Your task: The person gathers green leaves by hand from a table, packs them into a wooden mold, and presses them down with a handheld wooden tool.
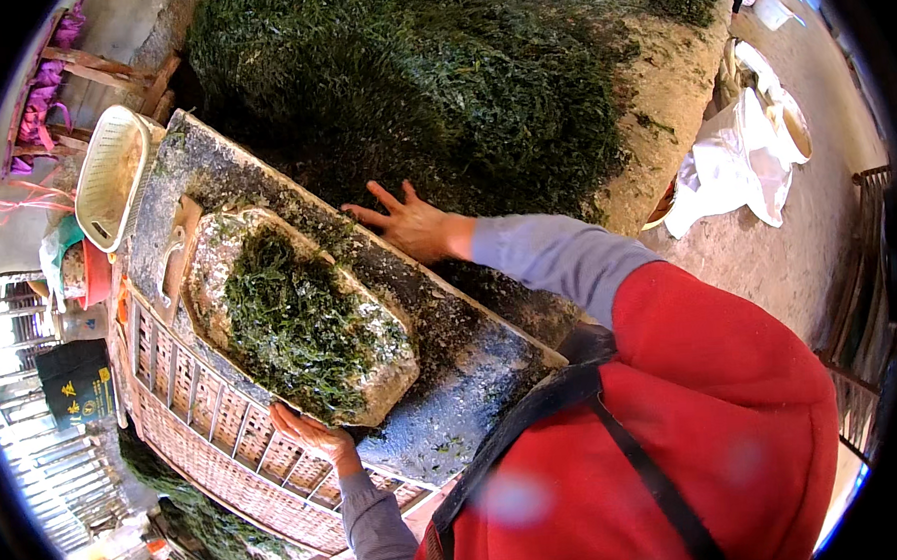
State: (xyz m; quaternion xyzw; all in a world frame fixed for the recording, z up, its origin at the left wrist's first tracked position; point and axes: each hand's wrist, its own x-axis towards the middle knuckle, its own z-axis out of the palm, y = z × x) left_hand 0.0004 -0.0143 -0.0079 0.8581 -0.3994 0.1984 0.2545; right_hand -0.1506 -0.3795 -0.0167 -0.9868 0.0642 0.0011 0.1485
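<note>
On a worn, dark-stained work table (452, 370) lies a thick wooden board (388, 388) with angled ends. A heap of chopped-looking dark green seaweed (290, 322) covers the board's middle. My left hand (317, 438) rests against the board's near edge, its fingers stretched along the side. At the table's far edge, my right hand (411, 222) has its fingers spread, beside a large mound of seaweed (410, 91). Nothing shows in that hand. Next to the board's left end sits a flat brown tool (177, 254) with a curved handle.
A pale plastic basket (116, 174) stands beyond the table's left corner, near a red bucket (96, 270). Woven slatted racks (220, 430) run along the near left side. More seaweed (219, 535) lies lower left. White sacks (738, 157) stand on the right floor.
</note>
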